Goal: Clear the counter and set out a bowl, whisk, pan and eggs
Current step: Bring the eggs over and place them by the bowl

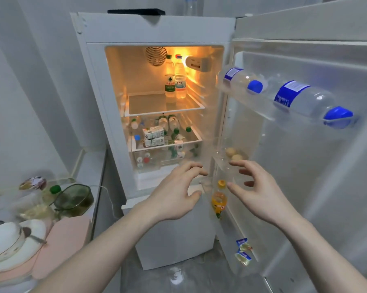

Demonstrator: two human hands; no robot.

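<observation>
- Head view: the small white fridge [157,28] stands with its door swung wide to the right, lit inside; everything below is placed relative to it.
- The two pale brown eggs [233,155] sit in a clear plastic shelf on the inside of the fridge door, about halfway down, just past the hinge edge.
- The left hand [174,193] is stretched out in front of the fridge's lower compartment, fingers spread wide and holding nothing.
- The right hand [260,193] hovers just below and in front of the eggs, fingers curled loosely apart and empty; it does not touch them.
- Under the eggs, a small yellow-capped orange bottle [219,199] stands in the lower door shelf, between the two hands.
- Left of the fridge, the counter [91,166] carries a dark glass bowl [74,199], a white ceramic bowl with a spoon [7,242] and pink mats [68,235].
- Judging by this, the counter looks only partly cleared, the eggs are not yet taken out, and no whisk or pan is visible; fetching the eggs seems the step in hand.
</observation>
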